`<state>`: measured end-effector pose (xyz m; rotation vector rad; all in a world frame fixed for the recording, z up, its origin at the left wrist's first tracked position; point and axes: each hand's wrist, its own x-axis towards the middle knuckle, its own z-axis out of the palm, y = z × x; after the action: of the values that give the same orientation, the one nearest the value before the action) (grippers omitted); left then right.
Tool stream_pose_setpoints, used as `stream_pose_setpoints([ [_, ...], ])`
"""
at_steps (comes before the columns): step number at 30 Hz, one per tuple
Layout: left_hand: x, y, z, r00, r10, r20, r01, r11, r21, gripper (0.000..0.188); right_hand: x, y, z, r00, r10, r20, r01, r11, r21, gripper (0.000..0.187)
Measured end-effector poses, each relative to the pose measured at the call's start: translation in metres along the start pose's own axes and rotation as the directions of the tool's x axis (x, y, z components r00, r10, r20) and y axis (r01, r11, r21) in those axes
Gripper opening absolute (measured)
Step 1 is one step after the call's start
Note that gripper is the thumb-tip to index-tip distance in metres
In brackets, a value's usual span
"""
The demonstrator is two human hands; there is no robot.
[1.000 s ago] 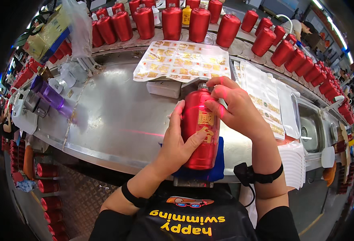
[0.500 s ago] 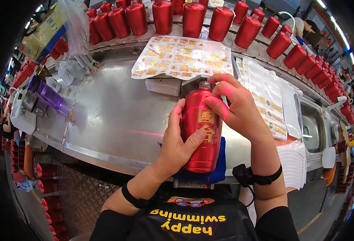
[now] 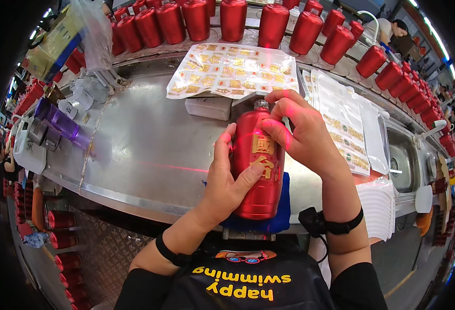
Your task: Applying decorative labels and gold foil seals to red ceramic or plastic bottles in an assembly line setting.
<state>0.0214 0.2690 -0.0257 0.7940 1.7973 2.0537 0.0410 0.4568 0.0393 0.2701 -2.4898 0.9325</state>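
A red metallic bottle with a clear glass neck leans, neck away from me, over a blue cloth at the bench's near edge. Raised gold characters run down its front. My left hand is closed around the bottle's left side, thumb across the front beside the lower character. At the upper right of the bottle my right hand is bent into a pinch, its thumb by the shoulder above the characters and other fingers near the neck. Whatever sits between those fingertips is too small to tell. Red light lines cross bottle and hand.
A sheet of gold labels rests on a white block beyond the bottle. More label sheets lie at right, before a sink. Red bottles line the conveyor behind. A purple cup lies at left.
Red bottles on the conveyor have shifted left. The held bottle and both hands have moved very slightly up and left, with the grip much the same.
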Motion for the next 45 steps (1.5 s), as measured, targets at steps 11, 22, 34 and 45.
stream_pose_setpoints([
  [11, 0.002, 0.000, -0.004, 0.999, -0.025, 0.023, 0.027, 0.996, -0.089, 0.075, -0.014, 0.005, -0.002, 0.984, 0.114, -0.137, -0.107, 0.993, 0.052, 0.028],
  [22, 0.001, 0.005, -0.001, 1.000, -0.010, 0.022, 0.012, 0.998, -0.061, 0.075, -0.070, -0.008, 0.013, 0.939, 0.330, 0.100, -0.345, 0.892, 0.293, 0.083],
  [34, 0.002, 0.007, 0.001, 1.000, -0.020, 0.004, 0.020, 0.997, -0.079, 0.071, -0.074, -0.007, 0.017, 0.938, 0.330, 0.105, -0.345, 0.872, 0.347, 0.090],
  [45, 0.045, 0.019, -0.008, 0.998, -0.060, -0.008, 0.060, 0.995, -0.083, 0.063, -0.081, -0.007, 0.021, 0.940, 0.326, 0.101, -0.339, 0.853, 0.396, 0.090],
])
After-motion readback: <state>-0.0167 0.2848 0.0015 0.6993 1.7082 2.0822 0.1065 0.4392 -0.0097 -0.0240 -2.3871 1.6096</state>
